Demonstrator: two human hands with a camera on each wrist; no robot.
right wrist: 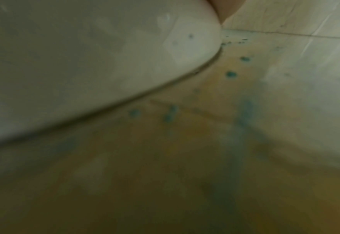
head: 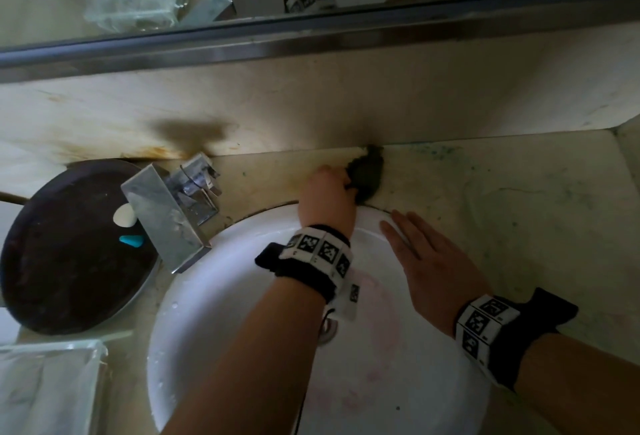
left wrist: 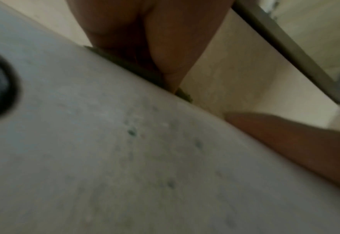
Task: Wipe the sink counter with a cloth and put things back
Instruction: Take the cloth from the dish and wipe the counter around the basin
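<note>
- Faucet (head: 173, 206) and dark round tray (head: 65, 261) sit left of frame beside the white basin (head: 398, 382).
- I see my left hand (head: 327, 197) gripping the dark cloth (head: 367, 171) at centre, against the counter's (head: 519, 213) back wall.
- My right hand (head: 429, 261) lies flat, fingers straight, on the basin rim.

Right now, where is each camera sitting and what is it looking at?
Head: worn above, looking down on the sink, faucet and counter; shows both forearms, the left hand gripping the cloth, the right hand lying flat.
Left wrist: low in the sink bowl, facing the backsplash; shows the left hand's underside and part of the right hand.
Right wrist: just over the counter, facing the corner with its blue spots; barely any skin shows.
Shared: both wrist views show the white sink rim.
</note>
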